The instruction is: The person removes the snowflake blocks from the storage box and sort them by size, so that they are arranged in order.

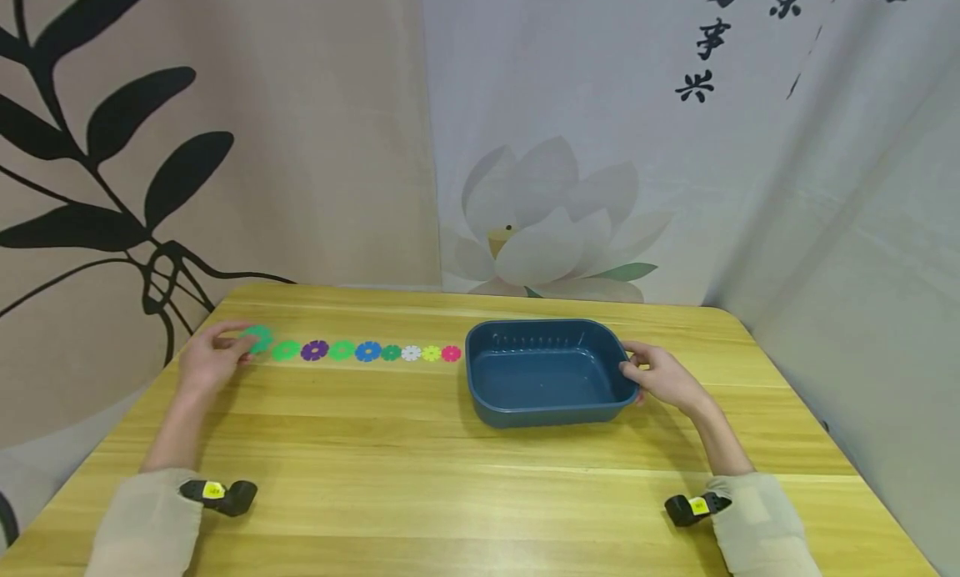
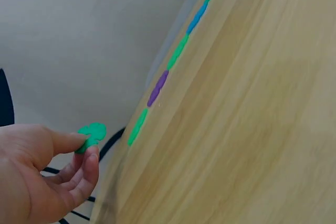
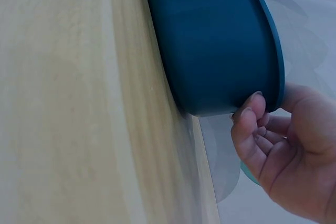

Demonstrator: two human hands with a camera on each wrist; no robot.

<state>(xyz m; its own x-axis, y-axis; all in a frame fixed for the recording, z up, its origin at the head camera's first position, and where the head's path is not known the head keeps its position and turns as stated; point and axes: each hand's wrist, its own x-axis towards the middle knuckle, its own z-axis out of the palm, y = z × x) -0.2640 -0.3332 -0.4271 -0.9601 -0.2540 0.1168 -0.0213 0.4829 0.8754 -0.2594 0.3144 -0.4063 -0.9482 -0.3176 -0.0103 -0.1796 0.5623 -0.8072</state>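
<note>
My left hand (image 1: pixel 210 360) pinches a green flower-shaped disc (image 2: pixel 94 130) between thumb and fingers, just off the left end of a row of similar discs. From left to right the row has a light green disc (image 1: pixel 286 350), a purple one (image 1: pixel 315 350), another light green one (image 1: pixel 342 349), a blue one (image 1: pixel 368 351), then smaller dark green, white, yellow and pink (image 1: pixel 451 353) ones. Over at the right, my right hand (image 1: pixel 663 378) grips the right end of a dark blue rectangular basin (image 1: pixel 555 415), thumb at the rim and fingers against the outer wall.
The wooden table (image 1: pixel 420 494) carries the row and the basin, whose left side stands close to the pink disc. Behind the table hangs a printed curtain (image 1: pixel 337 143). Each sleeve has a small black camera (image 1: pixel 240 498) strapped at the wrist.
</note>
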